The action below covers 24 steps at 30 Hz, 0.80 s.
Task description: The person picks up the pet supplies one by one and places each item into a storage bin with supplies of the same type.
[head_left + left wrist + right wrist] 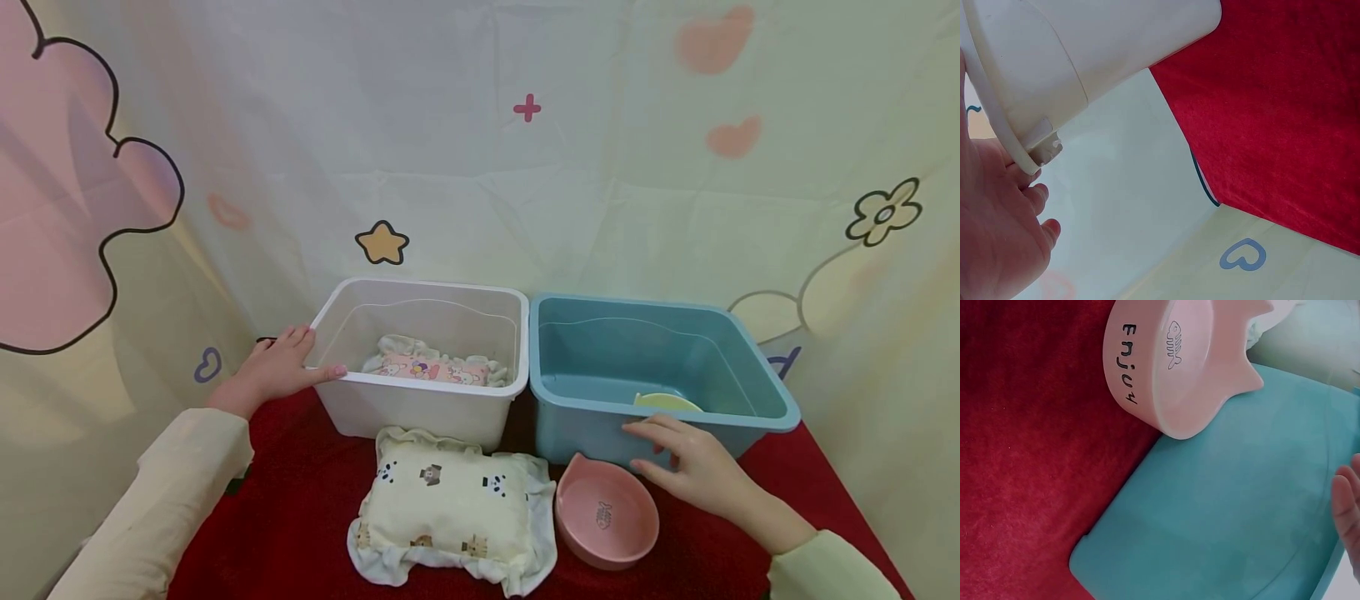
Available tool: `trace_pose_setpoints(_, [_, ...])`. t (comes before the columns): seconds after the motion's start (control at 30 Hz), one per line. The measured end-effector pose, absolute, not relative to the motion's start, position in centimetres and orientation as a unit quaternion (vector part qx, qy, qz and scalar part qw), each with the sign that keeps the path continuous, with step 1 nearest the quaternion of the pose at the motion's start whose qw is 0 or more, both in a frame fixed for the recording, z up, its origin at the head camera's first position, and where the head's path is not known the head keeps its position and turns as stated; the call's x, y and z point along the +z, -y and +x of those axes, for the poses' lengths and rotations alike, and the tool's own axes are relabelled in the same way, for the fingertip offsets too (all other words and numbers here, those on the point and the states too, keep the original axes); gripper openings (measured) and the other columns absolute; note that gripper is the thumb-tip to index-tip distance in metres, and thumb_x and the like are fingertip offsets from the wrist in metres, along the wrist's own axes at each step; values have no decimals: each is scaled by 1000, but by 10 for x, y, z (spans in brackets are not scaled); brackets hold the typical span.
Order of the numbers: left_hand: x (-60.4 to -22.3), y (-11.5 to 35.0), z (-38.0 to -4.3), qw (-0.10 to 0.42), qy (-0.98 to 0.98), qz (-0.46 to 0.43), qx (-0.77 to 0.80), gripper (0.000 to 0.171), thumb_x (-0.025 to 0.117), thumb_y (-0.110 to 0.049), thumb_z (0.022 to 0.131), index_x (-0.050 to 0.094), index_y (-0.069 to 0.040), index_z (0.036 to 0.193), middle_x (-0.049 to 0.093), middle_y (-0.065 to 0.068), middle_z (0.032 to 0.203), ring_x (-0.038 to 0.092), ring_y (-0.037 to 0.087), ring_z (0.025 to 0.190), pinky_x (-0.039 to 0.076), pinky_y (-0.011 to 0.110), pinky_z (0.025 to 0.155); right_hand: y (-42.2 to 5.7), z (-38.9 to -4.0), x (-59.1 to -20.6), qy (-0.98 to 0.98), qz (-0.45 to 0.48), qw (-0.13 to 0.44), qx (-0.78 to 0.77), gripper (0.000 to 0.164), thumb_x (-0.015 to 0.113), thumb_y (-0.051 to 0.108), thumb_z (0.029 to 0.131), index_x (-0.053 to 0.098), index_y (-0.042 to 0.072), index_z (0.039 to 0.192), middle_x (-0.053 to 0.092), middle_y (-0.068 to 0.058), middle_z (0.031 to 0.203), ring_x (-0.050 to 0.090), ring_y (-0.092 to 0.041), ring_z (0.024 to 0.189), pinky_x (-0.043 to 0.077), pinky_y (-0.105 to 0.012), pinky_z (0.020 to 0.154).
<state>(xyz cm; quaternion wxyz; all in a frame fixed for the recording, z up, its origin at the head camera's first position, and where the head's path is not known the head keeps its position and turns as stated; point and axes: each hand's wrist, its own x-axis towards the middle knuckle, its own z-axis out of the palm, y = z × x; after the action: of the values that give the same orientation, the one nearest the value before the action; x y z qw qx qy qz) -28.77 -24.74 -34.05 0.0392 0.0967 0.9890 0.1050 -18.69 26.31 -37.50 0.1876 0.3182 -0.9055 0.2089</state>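
Note:
My left hand (273,371) rests at the front left corner of a white plastic bin (420,412), thumb on the front rim and fingers along the left side. In the left wrist view, several relaxed fingertips (1050,228) show beside the rim. At the front of a blue plastic bin (757,417), my right hand (693,467) has loosely bent fingers and nothing in its grasp. Just left of it stands a pink cat-eared bowl (607,517) with a fish-bone drawing inside and lettering (1127,365) outside. A cream ruffled pillow (453,500) with animal prints lies before the white bin.
Inside the white bin lies a small pink ruffled pillow (435,369). A pale yellow thing (667,402) sits in the blue bin, partly hidden by the front wall. Red cloth (285,517) covers the table, and a printed curtain (465,125) hangs behind.

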Motion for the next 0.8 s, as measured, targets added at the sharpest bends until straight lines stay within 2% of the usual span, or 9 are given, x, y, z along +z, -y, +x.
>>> trace_pose_setpoints(0.17, [-339,247,-287,41,-989,96,107,101,42,-69,76,15,5,139,14,30,142,9,45,130,6,64,100,-262,-187,-377,916,304,149,215,41,73,12,69,61,9,108,60,0,97,45,2,69,42,-14,51])
trace_pose_setpoints(0.47, [-341,248,-288,40,-989,93,107,101,42,-69,75,15,5,139,14,29,142,9,45,130,6,63,100,-261,-188,-381,928,289,61,225,41,70,14,73,59,8,112,60,-4,99,50,-9,72,45,-17,52])
trace_pose_setpoints(0.8, [-340,247,-287,42,-988,92,112,101,42,-69,76,15,5,138,13,29,143,8,45,131,5,63,100,-263,-190,-388,924,297,25,238,40,67,14,76,57,4,113,59,-5,97,51,-10,73,46,-18,55])
